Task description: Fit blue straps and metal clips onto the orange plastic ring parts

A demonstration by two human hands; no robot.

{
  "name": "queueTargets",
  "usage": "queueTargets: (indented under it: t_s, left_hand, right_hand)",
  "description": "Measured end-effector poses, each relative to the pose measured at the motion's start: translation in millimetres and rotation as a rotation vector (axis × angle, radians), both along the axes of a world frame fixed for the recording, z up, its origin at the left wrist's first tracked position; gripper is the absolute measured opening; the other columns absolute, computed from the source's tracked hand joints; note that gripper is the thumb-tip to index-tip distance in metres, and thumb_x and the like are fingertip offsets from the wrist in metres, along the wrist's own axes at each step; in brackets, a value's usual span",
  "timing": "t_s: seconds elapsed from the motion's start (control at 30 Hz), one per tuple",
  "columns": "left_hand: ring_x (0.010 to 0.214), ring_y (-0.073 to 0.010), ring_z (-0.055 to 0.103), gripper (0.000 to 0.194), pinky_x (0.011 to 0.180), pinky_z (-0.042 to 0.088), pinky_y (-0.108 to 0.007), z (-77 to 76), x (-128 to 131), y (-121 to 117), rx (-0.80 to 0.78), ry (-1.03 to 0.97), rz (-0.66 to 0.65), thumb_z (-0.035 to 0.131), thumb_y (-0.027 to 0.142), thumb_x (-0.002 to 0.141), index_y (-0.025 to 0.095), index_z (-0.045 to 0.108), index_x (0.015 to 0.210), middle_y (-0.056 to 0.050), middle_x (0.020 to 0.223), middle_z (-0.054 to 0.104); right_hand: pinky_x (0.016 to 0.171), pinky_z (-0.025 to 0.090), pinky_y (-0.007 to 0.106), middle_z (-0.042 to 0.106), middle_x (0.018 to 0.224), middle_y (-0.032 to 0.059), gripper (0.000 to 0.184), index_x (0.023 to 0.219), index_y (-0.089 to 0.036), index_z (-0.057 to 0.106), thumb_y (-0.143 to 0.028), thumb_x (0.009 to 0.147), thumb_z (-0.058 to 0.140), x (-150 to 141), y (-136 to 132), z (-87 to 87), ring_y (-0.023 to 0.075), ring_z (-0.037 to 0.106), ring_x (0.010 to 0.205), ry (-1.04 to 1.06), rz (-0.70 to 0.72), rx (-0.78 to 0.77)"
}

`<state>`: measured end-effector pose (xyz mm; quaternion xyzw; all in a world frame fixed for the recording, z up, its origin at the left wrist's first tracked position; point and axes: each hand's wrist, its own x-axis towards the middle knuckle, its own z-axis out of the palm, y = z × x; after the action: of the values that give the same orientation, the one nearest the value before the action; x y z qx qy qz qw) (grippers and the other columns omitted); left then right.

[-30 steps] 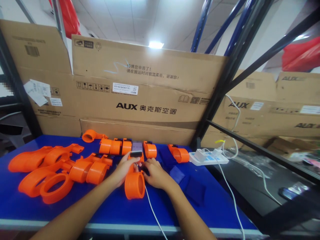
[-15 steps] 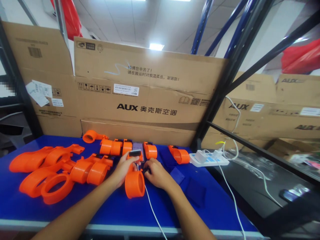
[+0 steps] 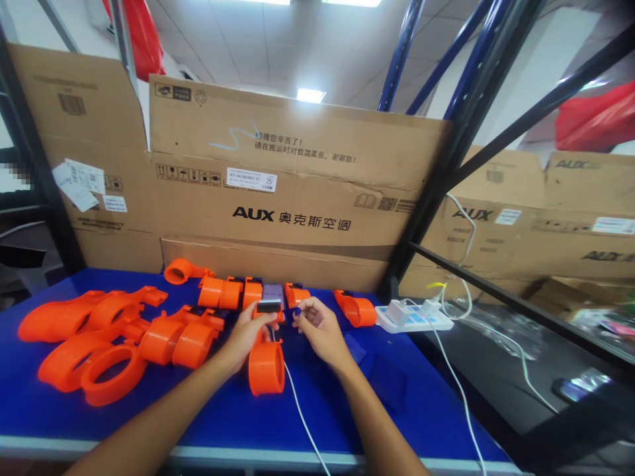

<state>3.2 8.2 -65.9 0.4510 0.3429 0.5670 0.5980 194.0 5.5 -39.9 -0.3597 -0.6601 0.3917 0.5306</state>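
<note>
On the blue table (image 3: 149, 423), mid-bench: my hands at an orange cuff (image 3: 266, 367).
Left hand (image 3: 247, 332) grips its black-topped upper end; right hand (image 3: 317, 326), lifted toward one o'clock since before, seemingly pinches something small.

The table (image 3: 208, 416) has a blue top with a pale front edge. On its left side lie many orange plastic rings (image 3: 106, 367) and clamps (image 3: 173, 337), close together. More orange pieces (image 3: 228, 292) stand in a row near the back edge. A white power strip (image 3: 414, 316) lies at the right end, and a white cable (image 3: 302, 423) runs across the top toward the front edge.
</note>
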Motion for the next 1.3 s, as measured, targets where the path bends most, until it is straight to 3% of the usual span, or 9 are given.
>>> queueTargets:
  t_s: [0.13, 0.3, 0.57, 0.67, 0.8, 1.0, 1.3]
  left_hand:
    - [0.049, -0.0118, 0.058, 0.040, 0.048, 0.043, -0.023, 0.2, 0, 1, -0.005, -0.002, 0.012, 0.082, 0.034, 0.072, 0.015, 0.068, 0.104, -0.005, 0.073, 0.072]
    - [0.049, -0.0123, 0.059, 0.039, 0.050, 0.045, -0.024, -2.1, 1, 0, 0.003, 0.023, 0.010, 0.082, 0.034, 0.071, 0.016, 0.069, 0.104, -0.005, 0.074, 0.072]
    - [0.050, -0.0126, 0.060, 0.037, 0.051, 0.046, -0.025, -1.9, 2, -2, 0.026, 0.035, 0.036, 0.080, 0.037, 0.074, 0.017, 0.067, 0.103, -0.005, 0.077, 0.071]
    - [0.051, -0.0124, 0.060, 0.035, 0.052, 0.047, -0.024, 1.7, 3, -5, 0.057, 0.070, 0.038, 0.078, 0.036, 0.076, 0.017, 0.067, 0.103, -0.005, 0.078, 0.071]
    - [0.051, -0.0120, 0.059, 0.035, 0.056, 0.049, -0.026, 3.9, 3, -8, 0.077, 0.114, 0.055, 0.077, 0.037, 0.077, 0.017, 0.067, 0.104, -0.005, 0.080, 0.071]
    - [0.051, -0.0123, 0.059, 0.037, 0.057, 0.049, -0.026, 4.4, 4, -9, 0.090, 0.145, 0.083, 0.076, 0.037, 0.078, 0.017, 0.065, 0.106, -0.004, 0.078, 0.071]
    - [0.052, -0.0124, 0.059, 0.038, 0.056, 0.049, -0.026, 0.6, 4, -7, 0.141, 0.179, 0.122, 0.075, 0.040, 0.079, 0.017, 0.062, 0.107, -0.002, 0.078, 0.070]
  right_hand:
    - [0.067, 0.058, 0.034, 0.066, 0.077, 0.0007, 0.036, 0.091, -0.023, 0.055, -0.048, 0.080, 0.078, -2, -1, 3.1, 0.0200, 0.069, 0.071, 0.109, -0.013, -0.009]
    - [0.073, 0.060, 0.036, 0.064, 0.081, 0.0009, 0.034, 0.089, -0.024, 0.054, -0.049, 0.082, 0.075, -6, -2, 0.4, 0.0223, 0.071, 0.079, 0.127, -0.038, 0.027]
    - [0.076, 0.052, 0.031, 0.068, 0.092, 0.0042, 0.011, 0.098, -0.022, 0.061, -0.029, 0.089, 0.060, -8, -6, -4.4, 0.0190, 0.063, 0.081, -0.335, -0.167, 0.279]
    - [0.075, 0.051, 0.031, 0.068, 0.090, 0.0042, 0.010, 0.097, -0.022, 0.060, -0.024, 0.088, 0.057, -8, -9, -2.7, 0.0187, 0.062, 0.077, -0.410, -0.215, 0.342]
    - [0.081, 0.052, 0.031, 0.070, 0.105, 0.0071, 0.012, 0.093, -0.023, 0.056, -0.017, 0.083, 0.056, -10, -13, -1.7, 0.0203, 0.065, 0.087, -0.402, -0.232, 0.415]
    - [0.071, 0.050, 0.027, 0.064, 0.078, 0.0001, 0.009, 0.085, -0.023, 0.053, -0.017, 0.081, 0.057, -13, -17, -3.3, 0.0167, 0.061, 0.071, -0.443, -0.266, 0.433]
    - [0.068, 0.051, 0.028, 0.070, 0.084, 0.0030, 0.004, 0.094, -0.023, 0.058, -0.023, 0.091, 0.060, -13, -16, -4.5, 0.0183, 0.067, 0.073, -0.429, -0.210, 0.454]
